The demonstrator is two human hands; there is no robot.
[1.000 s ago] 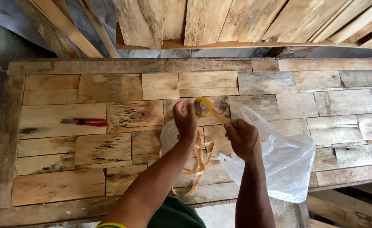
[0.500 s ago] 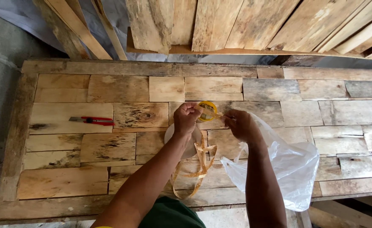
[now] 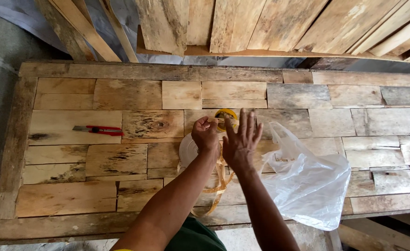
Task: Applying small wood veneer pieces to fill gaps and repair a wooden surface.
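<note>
left hand [image 3: 206,134]: clenched on a yellow tape roll [image 3: 226,115] near the middle of the plank tabletop [image 3: 121,93], seemingly pinching the tape end, though the grip point is hidden; loose yellowish strip [image 3: 221,179] trails toward the near edge over a white disc [image 3: 188,149]. right hand [image 3: 240,142]: released, fingers spread, holding nothing, just beside the roll. clear bag [image 3: 307,181] slumps by the near right edge; red cutter [image 3: 98,130] lies well apart at left.

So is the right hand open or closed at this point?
Open. The right hand has its fingers spread flat, gripping nothing, beside the fisted left hand near the round yellow tape roll.
</note>
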